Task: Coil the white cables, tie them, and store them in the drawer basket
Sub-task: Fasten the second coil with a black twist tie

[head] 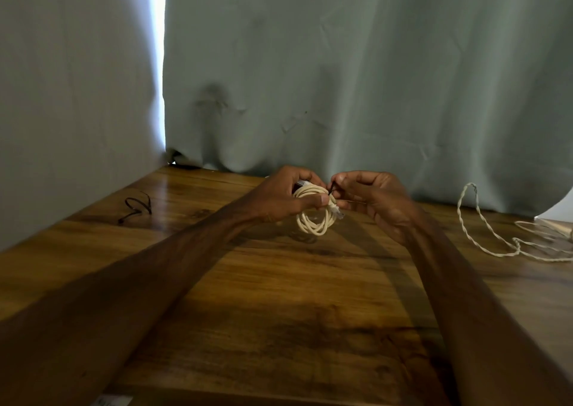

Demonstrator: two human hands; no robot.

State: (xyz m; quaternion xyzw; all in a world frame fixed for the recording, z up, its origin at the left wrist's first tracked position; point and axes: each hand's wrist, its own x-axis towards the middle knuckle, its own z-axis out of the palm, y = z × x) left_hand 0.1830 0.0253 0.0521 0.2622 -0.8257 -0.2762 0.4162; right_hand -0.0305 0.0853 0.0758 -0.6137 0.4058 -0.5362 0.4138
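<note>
The coiled white cable (313, 225) is held clear of the worktop (279, 297), near its far edge in front of the curtain (341, 64). The left hand (288, 194) grips the top of the loops, thumb laid across them, evidently to stop the coil springing open. The fingers of the right hand (375, 201) pinch a dark tie (331, 188) at that same point, judged to be the binding step in progress. A spare tie (138, 208) lies well apart to the left. A second white cable (483, 229) lies loose and uncoiled at the right. No drawer basket is in view; storage is not yet done.
</note>
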